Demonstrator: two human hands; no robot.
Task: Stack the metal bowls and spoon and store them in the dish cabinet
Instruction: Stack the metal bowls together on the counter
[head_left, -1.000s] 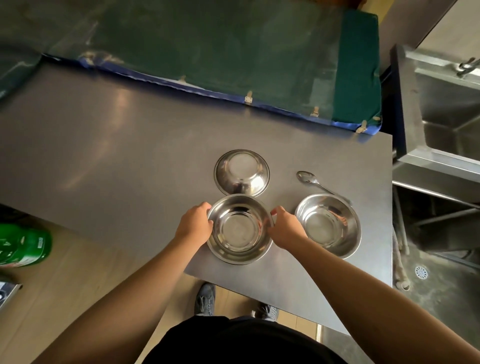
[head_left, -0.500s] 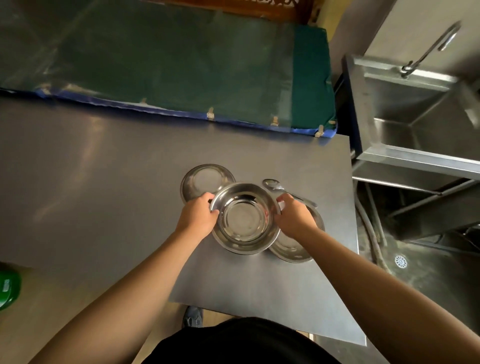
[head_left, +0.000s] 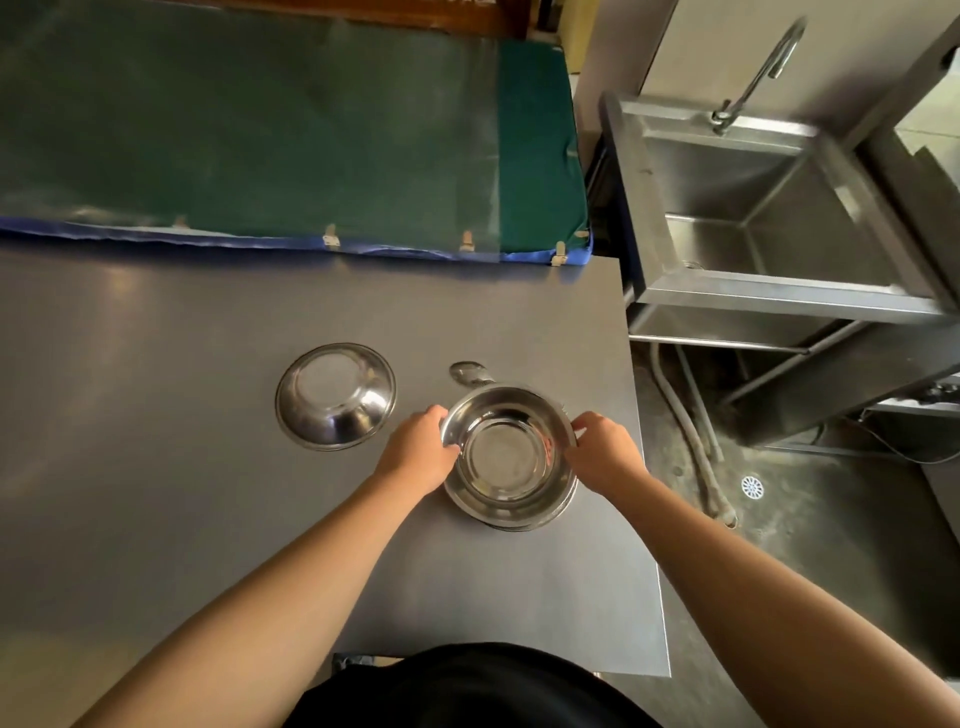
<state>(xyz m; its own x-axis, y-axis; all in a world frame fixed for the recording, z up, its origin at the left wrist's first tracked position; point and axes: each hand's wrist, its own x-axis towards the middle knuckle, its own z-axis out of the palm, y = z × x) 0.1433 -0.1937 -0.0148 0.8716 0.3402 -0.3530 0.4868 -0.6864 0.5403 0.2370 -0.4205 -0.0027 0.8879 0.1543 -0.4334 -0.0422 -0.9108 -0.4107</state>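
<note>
I hold a shiny metal bowl (head_left: 506, 452) by its rim with both hands: my left hand (head_left: 421, 454) on its left side, my right hand (head_left: 602, 454) on its right. It sits inside a second metal bowl (head_left: 514, 519), of which only the lower rim shows. A third metal bowl (head_left: 335, 395) lies upside down on the grey table (head_left: 156, 415), to the left of the stack. Just beyond the stack lies the spoon (head_left: 467, 373); its handle is hidden behind the held bowl.
A green mat with a blue edge (head_left: 291, 130) lies along the table's far side. A steel sink (head_left: 769, 208) with a tap (head_left: 758, 73) stands to the right, past the table's right edge. Below the sink, a hose (head_left: 691, 441) and a floor drain (head_left: 751, 487).
I have carried the bowl in both hands to the right and lowered it into the right-hand bowl. The camera view has shifted right, so more of the sink shows.
</note>
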